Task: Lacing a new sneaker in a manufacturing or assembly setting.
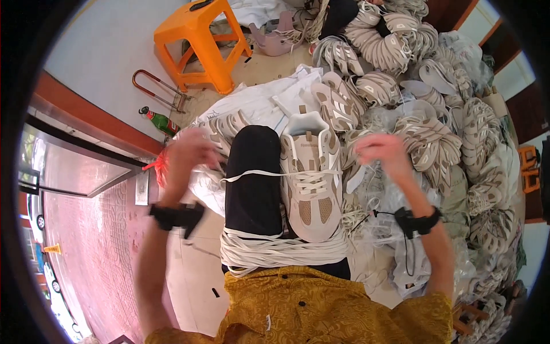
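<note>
A beige and white sneaker (311,189) rests on my right thigh, toe toward me. One pale shoelace (255,174) stretches across it and over my left thigh, in black trousers (252,200). My left hand (197,153) is raised left of that thigh, blurred by motion, so its fingers cannot be made out. My right hand (382,149) is raised right of the sneaker, its fingers drawn together; anything between them is too small to tell. A thick bundle of pale laces (281,249) lies across my lap.
Beige sneakers (427,143) pile up on the right among clear plastic bags (409,266). An orange stool (197,40) stands at the far left, with a green bottle (159,120) by the wall. White sacks (258,94) lie ahead; a glass door (80,163) is at left.
</note>
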`<state>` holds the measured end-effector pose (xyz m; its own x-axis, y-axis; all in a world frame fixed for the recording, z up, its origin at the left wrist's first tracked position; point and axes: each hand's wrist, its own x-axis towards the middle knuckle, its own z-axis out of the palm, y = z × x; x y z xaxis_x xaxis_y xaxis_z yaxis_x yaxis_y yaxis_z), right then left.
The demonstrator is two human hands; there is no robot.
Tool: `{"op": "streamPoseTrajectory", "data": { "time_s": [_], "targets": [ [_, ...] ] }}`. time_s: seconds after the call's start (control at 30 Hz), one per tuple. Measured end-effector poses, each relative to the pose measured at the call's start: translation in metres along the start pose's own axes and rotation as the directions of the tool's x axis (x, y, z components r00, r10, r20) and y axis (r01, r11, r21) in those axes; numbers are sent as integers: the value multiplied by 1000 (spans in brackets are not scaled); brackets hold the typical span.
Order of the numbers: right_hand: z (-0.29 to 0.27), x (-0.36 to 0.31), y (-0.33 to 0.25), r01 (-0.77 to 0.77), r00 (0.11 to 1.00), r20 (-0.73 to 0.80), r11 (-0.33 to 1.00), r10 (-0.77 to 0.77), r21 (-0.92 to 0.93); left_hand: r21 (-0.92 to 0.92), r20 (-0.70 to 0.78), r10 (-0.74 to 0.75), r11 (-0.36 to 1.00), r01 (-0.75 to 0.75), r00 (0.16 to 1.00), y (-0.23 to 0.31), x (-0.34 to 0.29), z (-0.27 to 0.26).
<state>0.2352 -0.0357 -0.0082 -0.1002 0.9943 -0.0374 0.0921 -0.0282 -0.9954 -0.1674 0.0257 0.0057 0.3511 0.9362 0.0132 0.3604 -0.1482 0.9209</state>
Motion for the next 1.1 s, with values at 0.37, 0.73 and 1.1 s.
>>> {"op": "streamPoseTrajectory", "data": {
  "time_s": [0.37, 0.73, 1.1],
  "targets": [
    [88, 17, 8, 58, 982, 189, 904, 26, -423, 354, -75, 216, 919, -177, 973, 7, -4, 151],
    [96, 8, 24, 139, 982, 170, 924, -82, -357, 678, 110, 405, 637, -366, 908, 11, -2, 156],
    [65, 3, 29, -109, 994, 56, 967, 99, 230, 792, 470, 371, 224, -568, 801, 28, 6, 154]
  ]
}}
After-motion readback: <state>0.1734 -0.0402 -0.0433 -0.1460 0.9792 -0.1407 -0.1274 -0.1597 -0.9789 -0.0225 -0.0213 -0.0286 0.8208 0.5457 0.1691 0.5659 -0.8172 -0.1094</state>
